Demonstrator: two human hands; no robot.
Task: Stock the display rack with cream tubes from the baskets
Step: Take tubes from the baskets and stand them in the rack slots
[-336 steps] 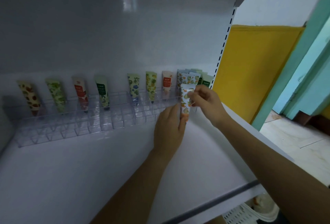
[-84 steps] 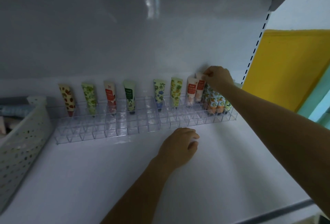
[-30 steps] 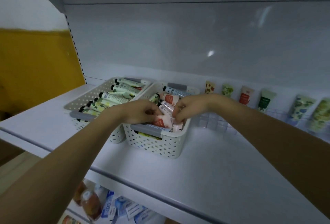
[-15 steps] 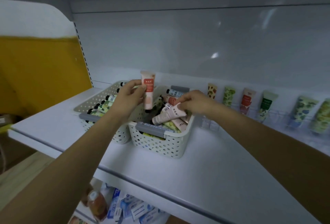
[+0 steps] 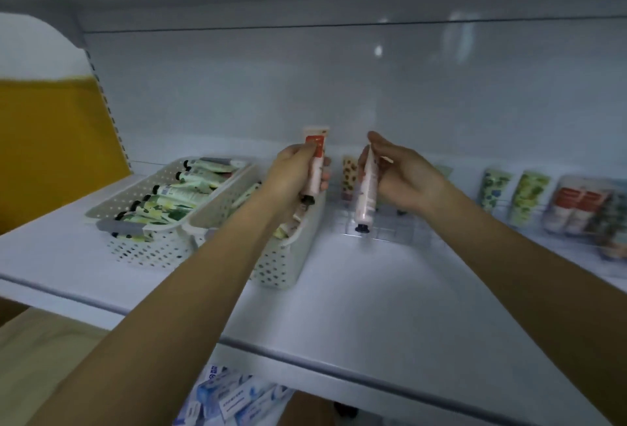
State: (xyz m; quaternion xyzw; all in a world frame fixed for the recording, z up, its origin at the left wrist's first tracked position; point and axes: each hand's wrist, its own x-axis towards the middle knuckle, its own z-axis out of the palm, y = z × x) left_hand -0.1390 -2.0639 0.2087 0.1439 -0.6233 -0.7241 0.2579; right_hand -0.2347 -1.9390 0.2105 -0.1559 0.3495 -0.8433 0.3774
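The left hand's (image 5: 293,179) fingers (image 5: 325,176) are curled round a red-label tube (image 5: 316,162), with the thumb pressed on its near face. The tube stands upright, black cap down, above the far end of the right basket (image 5: 278,268) and clear of its contents. The right hand (image 5: 405,179) pinches a pink tube (image 5: 366,193) near its crimped top, between the thumb and the other fingers, which lie close together. That tube hangs cap down, leaning a little, over the left end of the rack (image 5: 393,234). Whether its cap touches a cell cannot be told. The two hands are near each other, apart, with a spotted tube (image 5: 349,174) standing in the rack's far row between them.

Both forearms reach in from the near edge over the shelf (image 5: 373,310). The right basket stands just left of the rack, and its tubes are mostly hidden by the left arm. The left basket (image 5: 135,247) sits against it and is filled with green-patterned tubes (image 5: 176,195) lying on their sides, caps to the left. Farther right along the rack's far row stand a blue-flowered tube (image 5: 493,188), a green one (image 5: 529,196), and a blurred cluster (image 5: 576,210) packed at the right end. Behind the left basket is a yellow wall (image 5: 51,140). On the level below the shelf lie blue and white boxes (image 5: 230,398).
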